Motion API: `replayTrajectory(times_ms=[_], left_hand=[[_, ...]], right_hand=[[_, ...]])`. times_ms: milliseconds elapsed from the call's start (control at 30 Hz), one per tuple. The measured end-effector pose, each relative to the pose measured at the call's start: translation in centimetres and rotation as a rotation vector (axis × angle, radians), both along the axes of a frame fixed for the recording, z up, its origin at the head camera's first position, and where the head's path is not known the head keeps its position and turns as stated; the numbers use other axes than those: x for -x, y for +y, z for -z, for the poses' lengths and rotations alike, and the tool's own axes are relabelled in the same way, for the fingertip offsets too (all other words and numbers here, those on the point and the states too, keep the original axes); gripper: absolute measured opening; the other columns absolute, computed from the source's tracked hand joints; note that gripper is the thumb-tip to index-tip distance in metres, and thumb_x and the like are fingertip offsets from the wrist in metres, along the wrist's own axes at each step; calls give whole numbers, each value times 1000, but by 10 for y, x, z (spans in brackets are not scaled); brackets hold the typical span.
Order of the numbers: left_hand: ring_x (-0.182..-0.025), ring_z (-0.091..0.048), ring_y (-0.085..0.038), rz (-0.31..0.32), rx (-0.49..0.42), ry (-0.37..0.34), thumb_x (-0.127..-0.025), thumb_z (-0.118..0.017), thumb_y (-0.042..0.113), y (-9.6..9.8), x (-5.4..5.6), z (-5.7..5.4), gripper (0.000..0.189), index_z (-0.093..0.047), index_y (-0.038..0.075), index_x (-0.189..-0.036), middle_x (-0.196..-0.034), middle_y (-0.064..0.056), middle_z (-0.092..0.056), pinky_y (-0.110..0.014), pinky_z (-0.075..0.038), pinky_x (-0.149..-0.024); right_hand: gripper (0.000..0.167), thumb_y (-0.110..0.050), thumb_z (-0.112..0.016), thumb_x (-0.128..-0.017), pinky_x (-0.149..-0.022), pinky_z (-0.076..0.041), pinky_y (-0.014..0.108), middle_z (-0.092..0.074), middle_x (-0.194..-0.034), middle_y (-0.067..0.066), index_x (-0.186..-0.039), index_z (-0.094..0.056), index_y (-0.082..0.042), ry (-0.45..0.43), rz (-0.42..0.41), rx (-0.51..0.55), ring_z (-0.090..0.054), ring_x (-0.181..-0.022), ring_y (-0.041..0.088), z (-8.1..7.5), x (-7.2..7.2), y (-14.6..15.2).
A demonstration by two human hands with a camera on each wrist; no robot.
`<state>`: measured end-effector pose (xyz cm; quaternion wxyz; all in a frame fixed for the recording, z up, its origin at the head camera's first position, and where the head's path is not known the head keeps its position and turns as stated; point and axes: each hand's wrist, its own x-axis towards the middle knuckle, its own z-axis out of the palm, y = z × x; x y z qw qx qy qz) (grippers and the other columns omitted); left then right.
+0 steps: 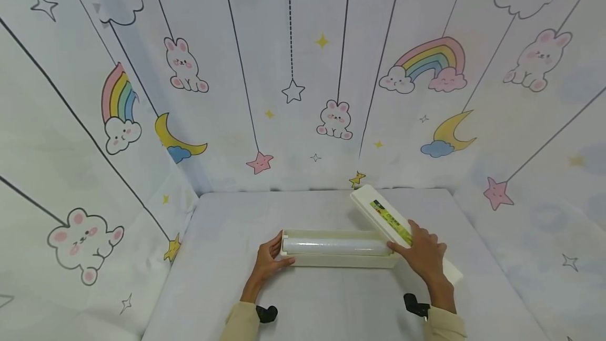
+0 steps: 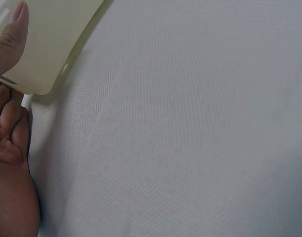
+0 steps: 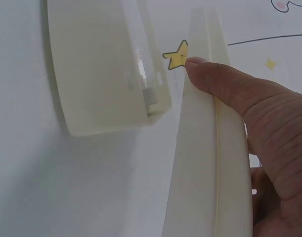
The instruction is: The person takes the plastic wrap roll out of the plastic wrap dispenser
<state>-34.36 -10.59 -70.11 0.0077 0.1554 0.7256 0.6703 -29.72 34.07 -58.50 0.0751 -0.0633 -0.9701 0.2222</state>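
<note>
- Left hand (image 1: 270,260) clamped on the left end of the cream box (image 1: 345,263), thumb on the near wall; box lies at the middle of the white tablecloth (image 1: 284,212), uncovered
- Right hand (image 1: 423,250) clamped on the long lid (image 1: 382,221), thumb on one edge, fingers on the far side; hands well apart
- Clear roll (image 1: 336,247) lies lengthwise inside the box; film's loose end not identifiable
- Lid held slantwise beyond the box's right end; right wrist view shows a gap between the two
- Risk 1: lid could knock the right end and swing the box, likely cause being that only the left end is held
- Risk 2: lid might pivot or slip, since the grip is off its middle and much of its length projects past the fingers
- Risk 3: roll could shift or lift out if the box tips, no cover being over it
- Risk 4: lid, if lowered at this angle, would probably sit crosswise and miss the rim
- Whether the box's right end is fully supported: cannot tell
</note>
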Motion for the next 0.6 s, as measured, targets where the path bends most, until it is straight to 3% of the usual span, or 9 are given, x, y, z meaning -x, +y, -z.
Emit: replayTrajectory(times_ms=[267, 467, 600], left_hand=[[-155, -48, -48, -11, 15, -34, -85, -93, 1, 2, 0, -3, 96, -39, -8, -164, -168, -27, -45, -33, -45, -126], [-155, -48, -47, -12, 14, -49, -85, -93, 2, 1, 0, 0, 96, -39, -8, -164, -168, -26, -46, -23, -44, -124], [-155, -47, -47, -18, 11, -49, -85, -93, 2, 1, 1, 0, 96, -40, -7, -164, -168, -26, -46, -24, -45, -124]], right_hand=[[105, -58, -84, -91, -88, -40, 63, -63, -138, 33, -166, -38, -1, 11, 15, 5, -56, -110, 48, -1, -3, 2], [107, -59, -84, -90, -85, -41, 63, -64, -137, 34, -165, -38, 1, 23, 20, -5, -57, -107, 49, -3, -4, 5], [105, -58, -84, -90, -85, -41, 66, -64, -136, 35, -165, -39, 1, 39, 26, -10, -58, -108, 52, -3, -5, 7]])
